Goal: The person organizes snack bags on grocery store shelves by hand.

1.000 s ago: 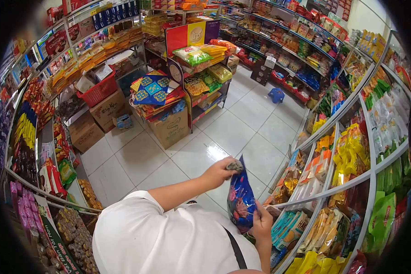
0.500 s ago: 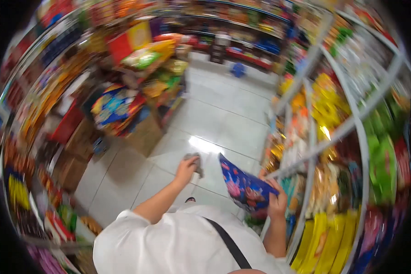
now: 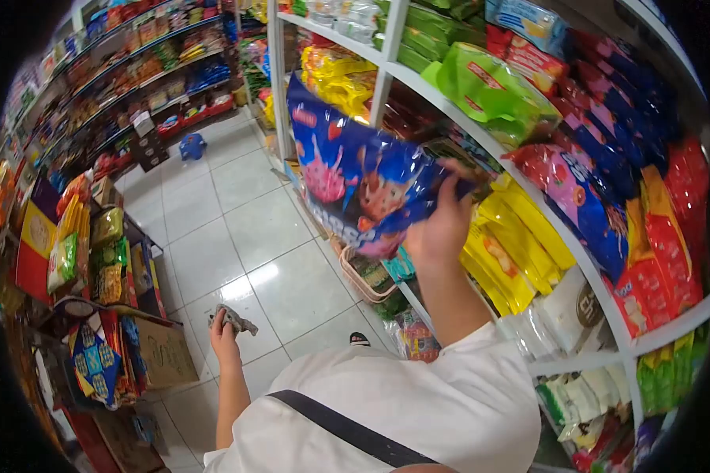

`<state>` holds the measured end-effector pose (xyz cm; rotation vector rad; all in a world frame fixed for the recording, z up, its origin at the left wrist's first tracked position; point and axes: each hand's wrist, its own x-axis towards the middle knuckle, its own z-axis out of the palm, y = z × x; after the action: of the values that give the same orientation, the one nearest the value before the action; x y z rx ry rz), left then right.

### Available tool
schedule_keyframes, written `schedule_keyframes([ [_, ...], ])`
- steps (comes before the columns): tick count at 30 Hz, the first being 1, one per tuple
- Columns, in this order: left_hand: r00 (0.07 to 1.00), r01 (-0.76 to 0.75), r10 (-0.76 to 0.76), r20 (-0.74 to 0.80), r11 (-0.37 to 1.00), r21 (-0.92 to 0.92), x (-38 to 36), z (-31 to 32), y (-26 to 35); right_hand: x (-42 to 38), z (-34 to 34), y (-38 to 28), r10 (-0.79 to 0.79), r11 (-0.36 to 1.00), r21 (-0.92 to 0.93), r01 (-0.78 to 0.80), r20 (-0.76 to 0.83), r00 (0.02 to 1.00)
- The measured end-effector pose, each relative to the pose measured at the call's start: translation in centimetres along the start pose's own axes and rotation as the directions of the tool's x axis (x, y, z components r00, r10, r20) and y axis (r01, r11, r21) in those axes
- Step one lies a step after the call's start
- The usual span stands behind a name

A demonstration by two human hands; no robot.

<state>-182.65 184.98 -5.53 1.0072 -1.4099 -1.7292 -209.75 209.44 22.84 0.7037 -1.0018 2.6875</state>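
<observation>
My right hand (image 3: 440, 229) grips a shiny blue snack bag (image 3: 347, 169) by its right end, raised in front of the shelves. Pink and brown pictures cover the bag's front, and its far corner points up and left. Low on the left, over the floor tiles, my left hand (image 3: 224, 343) is closed on a crumpled grey cloth (image 3: 241, 322). A similar blue and pink bag (image 3: 580, 206) leans on the shelf to the right of my right hand. Yellow packets (image 3: 517, 244) stand just behind that hand.
White shelf frames (image 3: 489, 146) curve along the right, with a bright green bag (image 3: 493, 94) and red packets (image 3: 659, 272). A pink basket (image 3: 356, 285) sits low beside the shelf. Cardboard boxes (image 3: 164, 353) and stacked snacks line the left. A blue object (image 3: 192, 147) lies on the tiled floor (image 3: 252, 213).
My view has turned right toward the shelves. The blue snack bag in my right hand is now higher and nearer the shelves. My left hand still holds the cloth.
</observation>
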Motion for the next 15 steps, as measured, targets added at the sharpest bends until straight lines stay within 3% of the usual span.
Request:
schedule_keyframes([
  [1, 1.0, 0.019, -0.018, 0.013, 0.999, -0.032, 0.3, 0.0, 0.1, 1.7, -0.5, -0.3, -0.196, 0.901, -0.39, 0.192, 0.028, 0.98],
  [2, 0.999, 0.02, -0.02, 0.032, 0.999, -0.025, 0.6, -0.2, 0.1, 3.3, 0.6, -2.2, -0.061, 0.994, -0.099, 0.05, -0.111, 0.992],
  [3, 0.999, 0.021, -0.019, 0.049, 1.0, -0.023, 1.1, -0.4, 0.1, 5.0, 1.5, -4.0, 0.022, 0.998, 0.056, -0.009, -0.25, 0.968],
  [4, 0.998, 0.02, -0.019, 0.067, 1.0, -0.023, 1.6, -0.4, 0.1, 6.2, 2.4, -6.6, 0.044, 0.998, 0.056, -0.03, -0.275, 0.96],
  [5, 0.997, 0.027, -0.025, 0.071, 0.999, -0.023, 1.8, -0.3, 0.2, 7.0, 2.6, -8.9, -0.006, 0.997, 0.076, 0.026, -0.253, 0.967],
  [6, 0.997, 0.033, -0.031, 0.077, 0.999, -0.024, 2.0, -0.2, 0.5, 7.8, 3.8, -11.0, -0.162, 0.983, 0.013, 0.181, -0.388, 0.907],
  [8, 0.992, 0.041, -0.031, 0.122, 0.996, -0.081, 2.7, 0.1, 0.3, 8.6, 3.1, -14.8, -0.436, 0.869, 0.079, 0.488, -0.342, 0.833],
  [9, 0.99, 0.037, -0.027, 0.137, 0.997, -0.071, 3.0, 0.3, 0.0, 8.6, 3.5, -16.3, -0.52, 0.794, 0.07, 0.604, -0.435, 0.735],
  [11, 0.987, 0.028, -0.021, 0.159, 0.999, -0.041, 3.5, 0.3, -0.3, 9.7, 2.3, -18.7, -0.7, 0.528, -0.013, 0.849, -0.573, 0.426],
  [13, 0.98, 0.032, -0.024, 0.198, 0.999, -0.037, 3.6, 0.5, 0.0, 9.8, 1.0, -19.6, -0.757, 0.568, -0.377, 0.731, -0.589, 0.284],
  [15, 0.968, 0.041, -0.034, 0.25, 0.999, -0.023, 3.8, 0.1, 0.0, 10.0, -0.2, -19.7, -0.818, 0.549, -0.675, 0.493, -0.554, 0.153],
])
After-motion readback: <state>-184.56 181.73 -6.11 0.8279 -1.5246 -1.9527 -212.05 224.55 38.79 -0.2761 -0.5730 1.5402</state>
